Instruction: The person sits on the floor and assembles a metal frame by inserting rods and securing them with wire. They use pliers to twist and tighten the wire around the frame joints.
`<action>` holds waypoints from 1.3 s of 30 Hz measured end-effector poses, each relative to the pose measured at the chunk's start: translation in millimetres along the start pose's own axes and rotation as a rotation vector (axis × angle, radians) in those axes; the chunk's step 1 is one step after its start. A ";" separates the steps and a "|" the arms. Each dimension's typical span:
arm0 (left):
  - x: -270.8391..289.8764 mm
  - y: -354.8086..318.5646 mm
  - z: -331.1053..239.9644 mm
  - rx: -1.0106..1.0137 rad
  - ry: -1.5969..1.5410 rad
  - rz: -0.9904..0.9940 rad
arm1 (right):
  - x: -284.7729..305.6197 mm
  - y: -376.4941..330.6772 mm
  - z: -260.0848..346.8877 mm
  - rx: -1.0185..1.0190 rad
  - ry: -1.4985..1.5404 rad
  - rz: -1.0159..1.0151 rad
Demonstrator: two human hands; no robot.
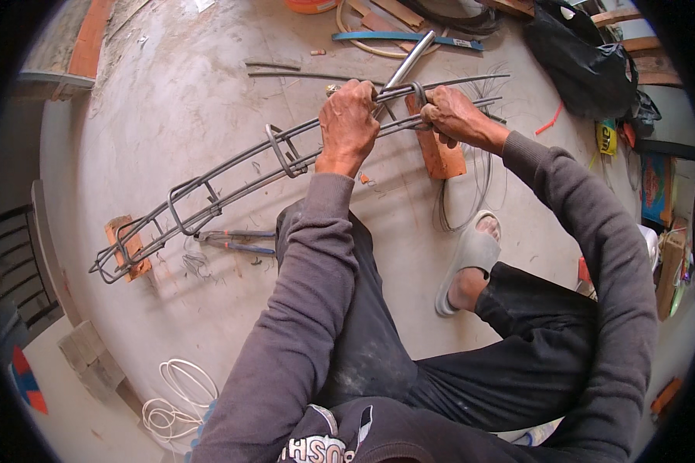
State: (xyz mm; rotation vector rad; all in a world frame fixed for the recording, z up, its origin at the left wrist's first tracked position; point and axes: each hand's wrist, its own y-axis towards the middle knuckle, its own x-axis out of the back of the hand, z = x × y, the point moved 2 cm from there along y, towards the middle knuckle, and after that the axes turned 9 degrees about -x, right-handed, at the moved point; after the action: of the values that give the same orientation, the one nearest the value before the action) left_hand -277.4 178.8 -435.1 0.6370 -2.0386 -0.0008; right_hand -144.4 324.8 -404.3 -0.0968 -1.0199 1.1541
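A long, narrow rebar cage (243, 166) of dark steel bars runs slantwise from lower left to upper right above the floor. Square stirrups (184, 207) stand around its bars at intervals. My left hand (349, 122) is closed over the bars right of the middle. Further right, my right hand (459, 116) is closed on the cage beside another stirrup (418, 94); its fingertips are partly hidden. An orange brick (127, 247) props the left end, and a second brick (446, 158) lies under the right end. Blue-handled nippers (239, 241) rest on the floor below the cage.
Beyond the cage lie a metal tube (411, 60), a blue spirit level (371, 35) and loose bars (309, 75). Thin wire (443, 204) loops beside my sandalled foot (475, 251). A black plastic bag (575, 65) sits far right, a white cable (170, 417) near left.
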 end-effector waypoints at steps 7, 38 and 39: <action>6.1 4.6 -6.0 -0.027 0.003 0.001 | 2.0 -3.6 9.2 0.021 -0.076 0.020; -7.5 31.3 -25.2 -0.179 -0.091 -0.028 | 22.7 5.5 8.5 -0.083 0.079 0.129; -5.0 31.2 -25.1 -0.172 -0.110 -0.023 | 21.7 3.0 12.8 -0.080 0.056 0.108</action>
State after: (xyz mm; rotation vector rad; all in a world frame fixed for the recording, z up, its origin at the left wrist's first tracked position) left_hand -268.8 214.2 -417.8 0.5630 -2.1095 -0.2269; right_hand -154.9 338.0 -385.2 -0.2492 -1.0218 1.2021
